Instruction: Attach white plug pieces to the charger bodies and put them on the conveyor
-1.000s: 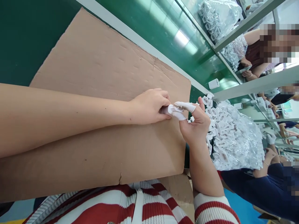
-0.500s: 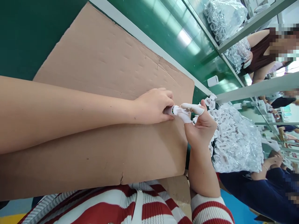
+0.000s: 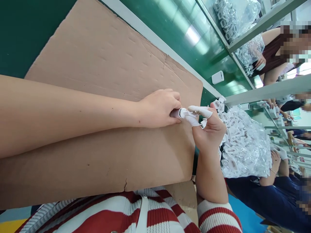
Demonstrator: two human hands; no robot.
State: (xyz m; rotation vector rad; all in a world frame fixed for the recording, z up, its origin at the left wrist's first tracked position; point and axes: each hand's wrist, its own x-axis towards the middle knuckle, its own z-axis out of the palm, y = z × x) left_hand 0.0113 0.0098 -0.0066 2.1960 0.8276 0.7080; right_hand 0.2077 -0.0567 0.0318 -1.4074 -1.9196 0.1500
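Observation:
My left hand (image 3: 160, 108) reaches in from the left and is closed around a white plastic housing (image 3: 176, 113), whose open end points right. My right hand (image 3: 209, 129) wears white coverings on its thumb and a finger. Those covered fingertips are pinched at the housing's open end, touching a small white part (image 3: 185, 113) there. The fingers partly hide that small part, so its exact shape does not show. Both hands are just above the right end of a brown cardboard sheet (image 3: 102, 64).
Right of my hands lie a clear bag (image 3: 252, 145) and many white oval plastic parts (image 3: 233, 124). A white rounded block (image 3: 217, 77) stands on the green surface (image 3: 179, 42) beyond a pale rail (image 3: 150, 38). Co-workers are along the right side, near more bagged parts (image 3: 225, 22).
Both hands keep their grip on the housing and hardly move. The view has shifted slightly. At the right, the co-workers' hands have moved a little.

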